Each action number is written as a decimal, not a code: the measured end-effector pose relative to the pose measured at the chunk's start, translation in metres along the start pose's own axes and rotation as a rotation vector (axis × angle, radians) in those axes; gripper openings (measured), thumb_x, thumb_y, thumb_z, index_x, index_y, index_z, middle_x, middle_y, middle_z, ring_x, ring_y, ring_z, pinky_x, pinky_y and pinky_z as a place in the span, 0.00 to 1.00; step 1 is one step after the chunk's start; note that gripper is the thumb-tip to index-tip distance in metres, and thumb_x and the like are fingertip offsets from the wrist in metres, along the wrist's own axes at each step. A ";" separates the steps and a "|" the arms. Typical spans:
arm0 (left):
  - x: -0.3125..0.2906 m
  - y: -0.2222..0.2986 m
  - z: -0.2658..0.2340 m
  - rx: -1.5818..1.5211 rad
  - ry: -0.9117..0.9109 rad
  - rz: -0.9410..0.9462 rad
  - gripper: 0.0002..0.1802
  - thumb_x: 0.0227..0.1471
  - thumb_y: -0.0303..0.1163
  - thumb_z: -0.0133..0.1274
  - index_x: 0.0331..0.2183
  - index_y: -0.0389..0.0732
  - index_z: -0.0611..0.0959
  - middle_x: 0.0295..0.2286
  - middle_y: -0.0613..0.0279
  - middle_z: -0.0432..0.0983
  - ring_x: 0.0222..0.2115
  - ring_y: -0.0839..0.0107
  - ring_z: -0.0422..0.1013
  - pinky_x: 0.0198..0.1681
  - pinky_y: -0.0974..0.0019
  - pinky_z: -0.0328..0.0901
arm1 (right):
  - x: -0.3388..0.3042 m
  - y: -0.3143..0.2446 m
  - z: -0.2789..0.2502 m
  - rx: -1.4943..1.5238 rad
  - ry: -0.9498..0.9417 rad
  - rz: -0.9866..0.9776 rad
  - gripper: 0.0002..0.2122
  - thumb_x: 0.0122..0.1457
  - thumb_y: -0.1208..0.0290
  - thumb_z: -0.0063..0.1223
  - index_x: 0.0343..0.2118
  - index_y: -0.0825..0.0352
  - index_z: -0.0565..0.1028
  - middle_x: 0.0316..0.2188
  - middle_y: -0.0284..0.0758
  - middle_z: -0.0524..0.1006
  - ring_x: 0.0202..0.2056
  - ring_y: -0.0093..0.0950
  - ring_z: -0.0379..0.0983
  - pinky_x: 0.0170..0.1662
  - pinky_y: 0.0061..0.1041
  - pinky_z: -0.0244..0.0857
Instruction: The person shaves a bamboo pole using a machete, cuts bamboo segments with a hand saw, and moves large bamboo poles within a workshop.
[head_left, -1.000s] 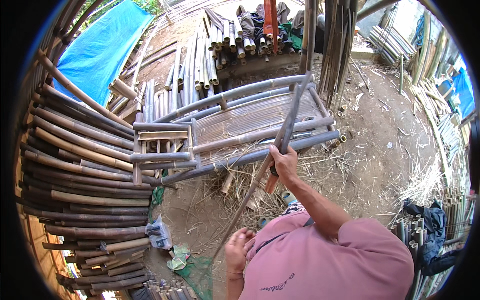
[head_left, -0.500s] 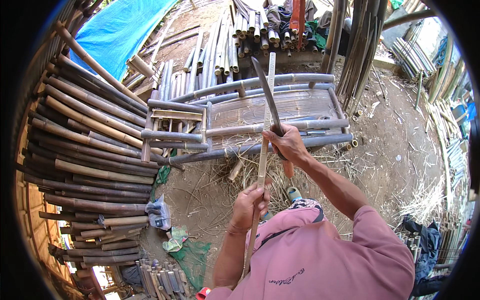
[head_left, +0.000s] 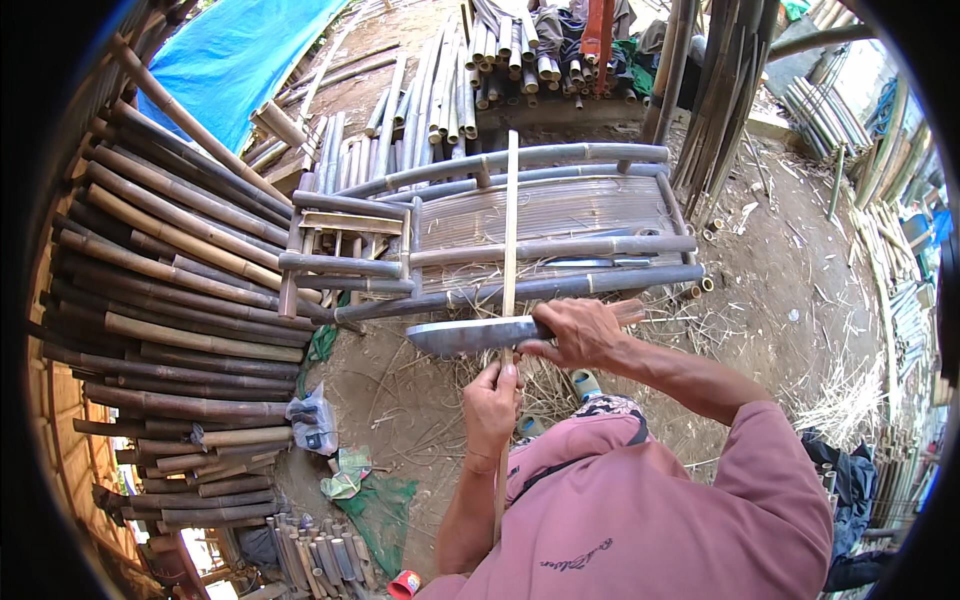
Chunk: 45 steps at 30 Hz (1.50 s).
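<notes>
A long pale bamboo strip point(head_left: 511, 215) runs away from my body and passes over the near rails of a bamboo bench point(head_left: 560, 215). My left hand point(head_left: 491, 407) is closed round the strip, thumb on top, just below the blade. In my right hand point(head_left: 583, 334) is a machete point(head_left: 470, 337) with a wide grey blade. The blade lies crosswise over the strip, its tip pointing left, slightly beyond my left fingertips. Part of the wooden handle shows past the right side of my fist. The strip's lower end passes under my left forearm along my shirt.
Another knife point(head_left: 600, 263) lies on the bench. Dark bamboo poles point(head_left: 200, 350) are stacked at left, with more cut poles point(head_left: 440, 100) behind the bench. Shavings point(head_left: 560, 385) litter the dirt floor. A plastic bag point(head_left: 314, 422) and green netting point(head_left: 383, 520) lie at lower left.
The machete has swung from pointing away and upright to lying crosswise, and my right hand has come nearer. The strip now shows a different, plainer face and leans less.
</notes>
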<state>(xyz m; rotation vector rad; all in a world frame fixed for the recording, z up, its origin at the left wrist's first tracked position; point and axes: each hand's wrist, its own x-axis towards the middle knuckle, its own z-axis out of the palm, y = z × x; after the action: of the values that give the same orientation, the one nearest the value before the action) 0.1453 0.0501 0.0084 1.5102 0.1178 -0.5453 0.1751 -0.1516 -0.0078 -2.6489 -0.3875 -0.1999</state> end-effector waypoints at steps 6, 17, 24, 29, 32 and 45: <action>-0.051 -0.034 -0.014 0.010 -0.010 0.070 0.15 0.61 0.29 0.46 0.47 0.32 0.76 0.21 0.72 0.68 0.16 0.88 0.58 0.16 0.80 0.52 | 0.023 0.022 -0.011 -0.018 0.093 0.116 0.30 0.58 0.35 0.39 0.28 0.65 0.71 0.18 0.38 0.74 0.18 0.31 0.71 0.19 0.34 0.63; -0.138 -0.053 -0.081 0.023 -0.069 -0.112 0.16 0.60 0.29 0.48 0.48 0.35 0.77 0.22 0.74 0.69 0.19 0.88 0.60 0.20 0.80 0.56 | 0.026 0.037 -0.019 -0.150 0.155 0.267 0.30 0.59 0.36 0.40 0.27 0.65 0.74 0.15 0.37 0.73 0.14 0.29 0.68 0.17 0.33 0.62; -0.173 -0.092 -0.137 0.080 -0.114 -0.242 0.15 0.62 0.32 0.44 0.45 0.32 0.78 0.19 0.69 0.69 0.15 0.86 0.60 0.16 0.78 0.54 | 0.014 0.147 -0.076 -0.022 0.361 0.733 0.30 0.64 0.41 0.34 0.34 0.69 0.75 0.15 0.30 0.73 0.09 0.17 0.56 0.09 0.20 0.53; -0.076 -0.029 -0.079 -0.208 -0.109 -0.265 0.17 0.64 0.36 0.39 0.41 0.33 0.76 0.18 0.70 0.66 0.12 0.86 0.57 0.13 0.79 0.53 | 0.017 0.021 -0.033 0.084 -0.112 0.385 0.15 0.60 0.55 0.53 0.32 0.64 0.75 0.26 0.38 0.78 0.26 0.28 0.75 0.27 0.27 0.71; -0.030 -0.004 -0.031 -0.274 -0.186 -0.236 0.17 0.64 0.38 0.41 0.40 0.33 0.75 0.18 0.70 0.66 0.11 0.87 0.54 0.11 0.80 0.50 | -0.014 0.002 0.003 -0.012 0.077 0.069 0.17 0.59 0.52 0.52 0.32 0.64 0.74 0.23 0.37 0.76 0.23 0.29 0.73 0.25 0.30 0.69; -0.042 -0.001 0.070 0.102 -0.244 -0.252 0.18 0.59 0.40 0.48 0.33 0.31 0.77 0.16 0.69 0.65 0.12 0.83 0.57 0.14 0.76 0.52 | -0.044 0.369 -0.144 0.401 0.321 1.074 0.32 0.59 0.35 0.37 0.31 0.66 0.76 0.22 0.39 0.76 0.26 0.29 0.73 0.30 0.34 0.68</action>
<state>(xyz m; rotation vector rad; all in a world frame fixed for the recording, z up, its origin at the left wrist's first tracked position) 0.0900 -0.0061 0.0301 1.5250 0.0920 -0.9453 0.2337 -0.5441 -0.0425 -2.0316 0.9750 -0.1601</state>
